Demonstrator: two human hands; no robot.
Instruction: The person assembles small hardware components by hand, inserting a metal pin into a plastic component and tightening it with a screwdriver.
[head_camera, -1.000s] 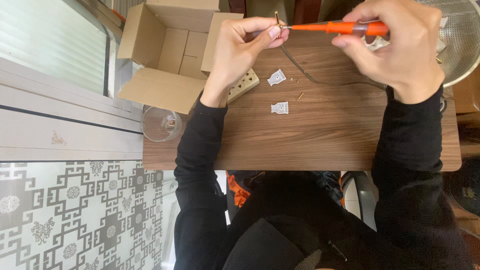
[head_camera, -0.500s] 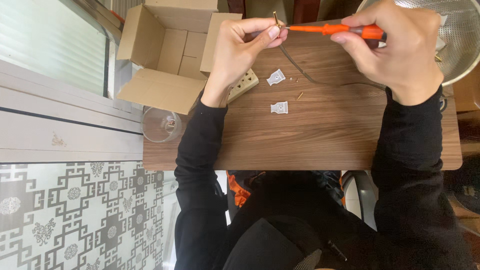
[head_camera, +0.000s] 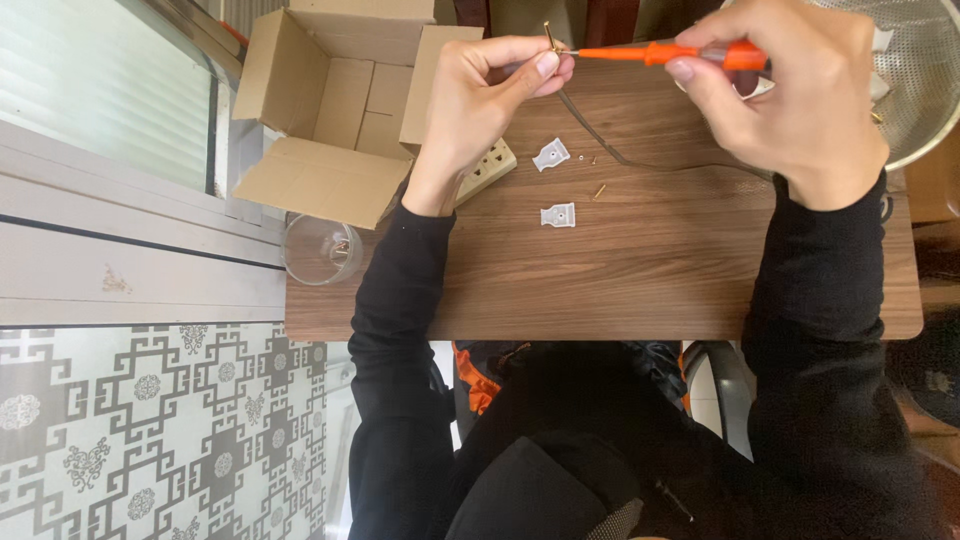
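My left hand (head_camera: 490, 95) pinches a small brass plug pin (head_camera: 549, 36) with a dark cable (head_camera: 600, 140) trailing from it across the wooden table (head_camera: 650, 270). My right hand (head_camera: 790, 95) grips an orange-handled screwdriver (head_camera: 665, 53), its tip pressed against the pin. Two white plastic plug shells lie on the table below the hands, one tilted (head_camera: 551, 154) and one flat (head_camera: 558, 215). A small brass screw (head_camera: 599, 191) rests beside them.
An open cardboard box (head_camera: 330, 100) stands at the table's left end. A cream socket strip (head_camera: 490, 170) pokes out under my left wrist. A clear glass bowl (head_camera: 318, 250) sits at the left corner. A metal colander (head_camera: 900, 70) occupies the far right.
Both hands keep the same hold on the pin and screwdriver; the right hand and the screwdriver have shifted only slightly.
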